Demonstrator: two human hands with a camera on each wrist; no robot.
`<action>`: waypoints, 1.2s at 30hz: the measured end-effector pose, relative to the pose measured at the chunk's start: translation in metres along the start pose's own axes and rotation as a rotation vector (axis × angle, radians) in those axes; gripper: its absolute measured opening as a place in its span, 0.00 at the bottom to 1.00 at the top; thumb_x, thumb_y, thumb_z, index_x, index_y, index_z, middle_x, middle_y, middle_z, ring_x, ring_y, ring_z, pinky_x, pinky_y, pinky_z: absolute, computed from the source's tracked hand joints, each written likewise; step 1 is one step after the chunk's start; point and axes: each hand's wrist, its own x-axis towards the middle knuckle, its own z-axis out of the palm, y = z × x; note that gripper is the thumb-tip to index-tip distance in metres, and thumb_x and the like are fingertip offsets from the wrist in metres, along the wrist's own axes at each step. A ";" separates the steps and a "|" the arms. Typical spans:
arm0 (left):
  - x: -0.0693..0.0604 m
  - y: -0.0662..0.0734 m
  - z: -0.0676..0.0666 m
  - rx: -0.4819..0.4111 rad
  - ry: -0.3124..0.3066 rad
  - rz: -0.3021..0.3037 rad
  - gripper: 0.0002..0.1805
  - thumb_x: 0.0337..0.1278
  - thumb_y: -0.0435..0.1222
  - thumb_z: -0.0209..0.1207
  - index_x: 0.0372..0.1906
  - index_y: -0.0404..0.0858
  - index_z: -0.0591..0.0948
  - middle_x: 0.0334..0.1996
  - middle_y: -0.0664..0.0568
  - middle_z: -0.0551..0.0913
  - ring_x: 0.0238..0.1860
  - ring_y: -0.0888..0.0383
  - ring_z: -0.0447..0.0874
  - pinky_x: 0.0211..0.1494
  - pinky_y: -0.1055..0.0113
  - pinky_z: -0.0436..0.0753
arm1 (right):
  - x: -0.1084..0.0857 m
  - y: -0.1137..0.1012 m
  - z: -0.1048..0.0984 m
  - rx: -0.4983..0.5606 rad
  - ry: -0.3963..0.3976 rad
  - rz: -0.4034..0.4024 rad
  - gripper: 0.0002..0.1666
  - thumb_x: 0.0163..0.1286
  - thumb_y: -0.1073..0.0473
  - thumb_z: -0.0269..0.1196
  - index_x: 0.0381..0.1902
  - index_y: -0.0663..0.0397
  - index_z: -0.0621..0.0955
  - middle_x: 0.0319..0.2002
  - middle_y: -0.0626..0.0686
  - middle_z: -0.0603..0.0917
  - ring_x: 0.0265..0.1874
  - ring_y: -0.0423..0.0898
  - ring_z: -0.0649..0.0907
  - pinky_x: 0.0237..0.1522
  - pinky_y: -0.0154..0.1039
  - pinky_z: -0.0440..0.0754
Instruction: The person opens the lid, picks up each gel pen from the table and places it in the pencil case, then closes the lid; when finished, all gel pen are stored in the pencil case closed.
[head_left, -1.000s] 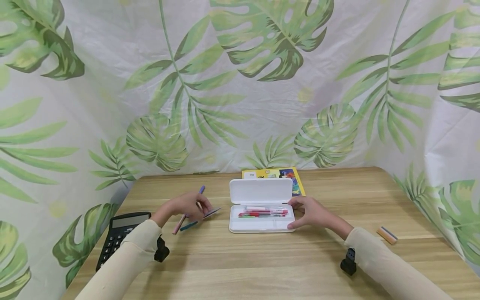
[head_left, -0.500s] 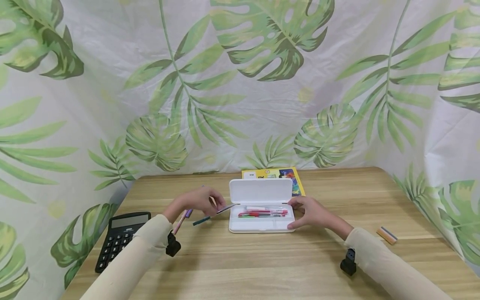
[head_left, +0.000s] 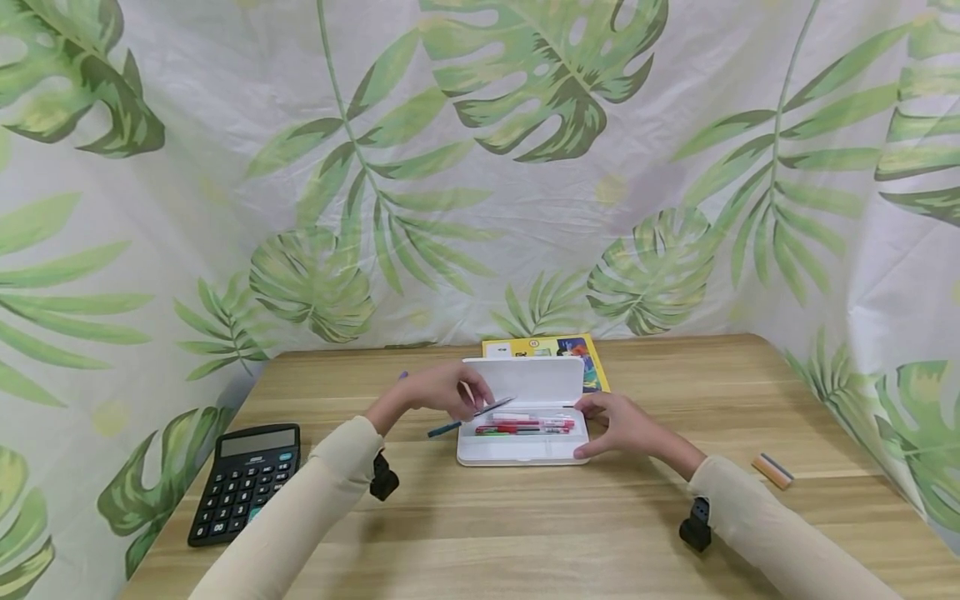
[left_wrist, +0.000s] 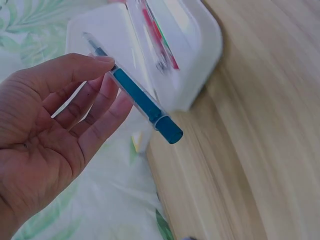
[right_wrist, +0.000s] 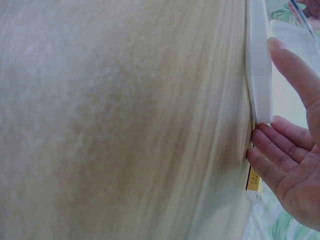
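Between thumb and fingers, my left hand (head_left: 447, 390) pinches a pen (left_wrist: 137, 95) with a teal cap end and a clear tip. It is held tilted above the left part of an open white pencil case (head_left: 495, 454). My right hand (head_left: 622, 429) grips the case's right end, its thumb (right_wrist: 290, 65) on the rim near the front corner and its fingers at the end wall. Several red pens (head_left: 525, 426) and a green one lie in the case, some in clear plastic. The case's lid (head_left: 536, 379) stands raised at the back.
A black calculator (head_left: 243, 483) lies at the left of the wooden table (head_left: 525, 533). Behind the case is a yellow booklet (head_left: 596, 367). An orange and blue eraser (head_left: 772, 471) lies at the right. A purple pen end (head_left: 403, 375) shows behind my left arm.
My left hand has lifted the teal pen off the table and carried it right, over the pencil case. The right hand and the case have stayed in place.
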 end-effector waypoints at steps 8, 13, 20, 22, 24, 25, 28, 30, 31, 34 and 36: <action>0.021 0.019 0.008 0.020 0.011 0.106 0.16 0.52 0.21 0.67 0.47 0.35 0.87 0.41 0.46 0.87 0.43 0.52 0.85 0.42 0.69 0.85 | 0.000 0.000 0.001 -0.003 0.004 -0.006 0.38 0.48 0.51 0.83 0.53 0.62 0.81 0.49 0.56 0.85 0.52 0.52 0.82 0.62 0.57 0.80; 0.032 0.023 0.014 0.040 0.018 0.133 0.16 0.50 0.21 0.67 0.46 0.36 0.88 0.39 0.47 0.87 0.41 0.56 0.85 0.42 0.70 0.85 | 0.000 0.000 0.000 -0.005 0.002 -0.003 0.38 0.48 0.49 0.83 0.54 0.61 0.81 0.50 0.55 0.85 0.52 0.52 0.81 0.63 0.58 0.79; 0.044 0.028 0.022 0.067 0.014 0.135 0.17 0.49 0.21 0.68 0.46 0.36 0.88 0.38 0.46 0.87 0.39 0.60 0.84 0.43 0.72 0.84 | 0.001 0.001 0.001 -0.007 0.003 -0.004 0.38 0.48 0.50 0.83 0.53 0.62 0.81 0.49 0.56 0.85 0.52 0.51 0.82 0.62 0.58 0.79; 0.047 0.030 0.024 0.065 0.009 0.126 0.17 0.50 0.22 0.68 0.46 0.36 0.88 0.38 0.46 0.88 0.38 0.61 0.83 0.43 0.72 0.84 | 0.001 0.002 0.001 -0.008 0.005 0.000 0.38 0.47 0.49 0.83 0.53 0.61 0.82 0.49 0.55 0.85 0.51 0.50 0.82 0.63 0.56 0.80; 0.049 0.033 0.026 0.059 0.004 0.119 0.17 0.50 0.21 0.68 0.46 0.36 0.88 0.38 0.46 0.88 0.38 0.61 0.83 0.43 0.72 0.84 | 0.002 0.003 0.001 -0.008 0.006 0.000 0.38 0.47 0.49 0.83 0.53 0.60 0.82 0.48 0.54 0.86 0.51 0.50 0.82 0.63 0.56 0.79; 0.050 0.033 0.028 0.061 0.001 0.118 0.17 0.50 0.21 0.68 0.47 0.36 0.88 0.38 0.46 0.88 0.38 0.61 0.83 0.43 0.72 0.84 | 0.002 0.003 0.001 -0.008 0.006 0.000 0.38 0.47 0.49 0.83 0.53 0.60 0.82 0.48 0.54 0.86 0.52 0.50 0.82 0.63 0.56 0.79; 0.055 0.034 0.031 0.069 0.000 0.116 0.17 0.50 0.21 0.68 0.46 0.36 0.88 0.38 0.47 0.88 0.38 0.62 0.83 0.42 0.73 0.83 | 0.002 0.004 0.001 -0.009 0.007 -0.004 0.38 0.47 0.49 0.83 0.52 0.59 0.82 0.48 0.53 0.86 0.52 0.50 0.82 0.63 0.56 0.79; 0.058 0.034 0.033 0.079 -0.003 0.115 0.17 0.50 0.21 0.68 0.46 0.37 0.89 0.38 0.48 0.88 0.37 0.62 0.82 0.41 0.73 0.83 | 0.002 0.005 0.001 -0.009 0.008 -0.009 0.38 0.47 0.48 0.83 0.52 0.59 0.82 0.48 0.53 0.86 0.52 0.50 0.82 0.63 0.56 0.79; 0.060 0.034 0.034 0.085 -0.006 0.114 0.17 0.50 0.21 0.68 0.45 0.37 0.89 0.38 0.48 0.88 0.37 0.62 0.82 0.41 0.73 0.83 | 0.002 0.004 0.000 -0.011 0.009 -0.009 0.38 0.47 0.48 0.83 0.52 0.59 0.82 0.48 0.53 0.86 0.52 0.50 0.82 0.63 0.57 0.79; 0.064 0.034 0.036 0.088 -0.022 0.106 0.17 0.49 0.21 0.68 0.45 0.38 0.89 0.38 0.48 0.89 0.37 0.62 0.81 0.40 0.72 0.83 | 0.002 0.003 0.001 -0.018 0.012 -0.008 0.38 0.47 0.49 0.83 0.52 0.60 0.82 0.48 0.54 0.86 0.52 0.50 0.82 0.63 0.57 0.79; 0.066 0.034 0.037 0.095 -0.032 0.103 0.16 0.49 0.21 0.68 0.44 0.38 0.89 0.37 0.48 0.89 0.37 0.62 0.81 0.40 0.71 0.83 | 0.002 0.002 0.001 -0.018 0.012 -0.006 0.38 0.47 0.49 0.83 0.52 0.61 0.82 0.48 0.54 0.86 0.52 0.51 0.82 0.63 0.57 0.79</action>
